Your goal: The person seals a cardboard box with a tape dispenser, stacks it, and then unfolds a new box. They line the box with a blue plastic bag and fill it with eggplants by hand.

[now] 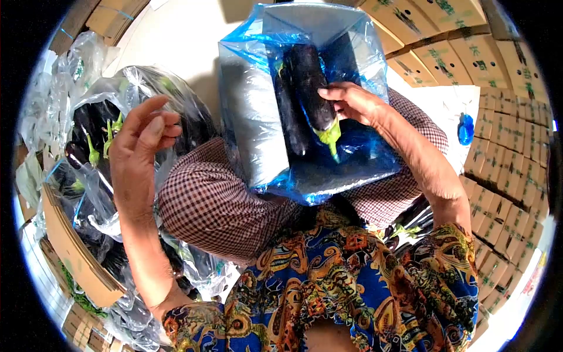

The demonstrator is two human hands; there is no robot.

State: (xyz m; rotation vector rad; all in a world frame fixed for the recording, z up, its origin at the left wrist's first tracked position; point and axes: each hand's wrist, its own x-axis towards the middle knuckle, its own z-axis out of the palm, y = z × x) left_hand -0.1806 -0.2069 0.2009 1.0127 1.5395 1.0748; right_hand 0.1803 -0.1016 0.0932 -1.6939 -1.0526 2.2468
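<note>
A box lined with blue plastic stands between the person's knees. Inside lie two dark eggplants side by side; the right one has its green stem toward the person. My right hand reaches in from the right, its fingers against that eggplant's right side; the fingertips are partly hidden. The left eggplant lies beside it, untouched. My left hand is raised at the left, fingers curled and apart with nothing between them, in front of an open clear bag of eggplants.
Stacked cartons line the right side, with more cartons at the upper right. Clear plastic bags fill the left, beside flat cardboard. A small blue object lies right of the right knee.
</note>
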